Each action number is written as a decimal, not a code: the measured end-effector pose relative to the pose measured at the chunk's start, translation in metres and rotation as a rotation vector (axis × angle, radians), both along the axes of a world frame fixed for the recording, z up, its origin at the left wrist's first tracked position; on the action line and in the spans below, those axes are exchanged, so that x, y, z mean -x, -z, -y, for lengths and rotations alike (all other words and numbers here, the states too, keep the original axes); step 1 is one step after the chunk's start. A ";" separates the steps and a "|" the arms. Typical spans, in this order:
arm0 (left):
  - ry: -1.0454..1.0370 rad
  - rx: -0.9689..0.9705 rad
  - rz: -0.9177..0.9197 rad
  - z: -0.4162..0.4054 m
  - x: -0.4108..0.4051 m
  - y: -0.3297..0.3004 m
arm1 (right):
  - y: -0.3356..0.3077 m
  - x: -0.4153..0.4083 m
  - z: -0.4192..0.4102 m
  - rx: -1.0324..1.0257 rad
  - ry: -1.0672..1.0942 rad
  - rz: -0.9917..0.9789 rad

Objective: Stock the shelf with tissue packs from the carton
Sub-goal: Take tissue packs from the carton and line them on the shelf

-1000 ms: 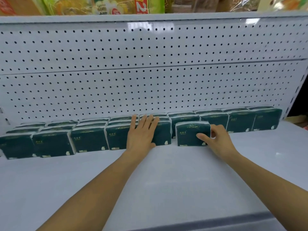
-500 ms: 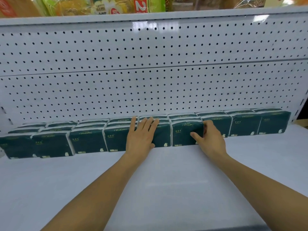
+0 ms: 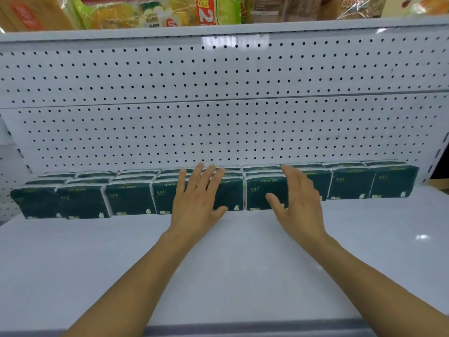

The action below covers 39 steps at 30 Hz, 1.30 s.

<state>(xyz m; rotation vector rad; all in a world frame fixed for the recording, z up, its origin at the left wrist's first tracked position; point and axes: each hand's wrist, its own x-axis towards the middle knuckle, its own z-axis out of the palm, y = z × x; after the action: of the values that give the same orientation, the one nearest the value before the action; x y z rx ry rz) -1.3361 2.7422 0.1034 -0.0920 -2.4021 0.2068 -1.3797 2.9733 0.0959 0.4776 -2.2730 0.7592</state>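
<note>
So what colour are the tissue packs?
Dark green with white edges: the tissue packs, clearest in the head view.

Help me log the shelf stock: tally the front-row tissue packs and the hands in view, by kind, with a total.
front-row tissue packs: 9, dark green, some partly covered by the hands; the rows behind are not counted
hands: 2, left hand and right hand
Total: 11

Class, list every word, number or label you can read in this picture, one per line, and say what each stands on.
"COMFORTABLE", upside down, on top of the tissue packs in the front row.
"2", large and white on red, on a package on the upper shelf.
Small pale characters on the pack fronts: too small to read.
Print on the other upper-shelf packages: blurred, unreadable.
</note>
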 end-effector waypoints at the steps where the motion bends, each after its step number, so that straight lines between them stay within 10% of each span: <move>1: -0.001 -0.016 -0.043 0.000 -0.011 0.002 | 0.000 -0.009 0.002 -0.028 -0.048 -0.064; 22: -0.609 -0.272 -0.089 0.151 -0.418 0.053 | 0.039 -0.294 0.257 -0.274 -0.908 -0.254; 39: -1.113 -0.735 0.423 0.334 -0.685 0.202 | 0.198 -0.501 0.512 -0.668 -1.260 0.242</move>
<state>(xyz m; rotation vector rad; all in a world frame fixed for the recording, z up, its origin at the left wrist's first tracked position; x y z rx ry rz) -0.6515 2.4078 -0.0984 1.6742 -2.4978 -0.2351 -0.8782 2.4609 -0.1019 2.3399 -2.2184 0.5544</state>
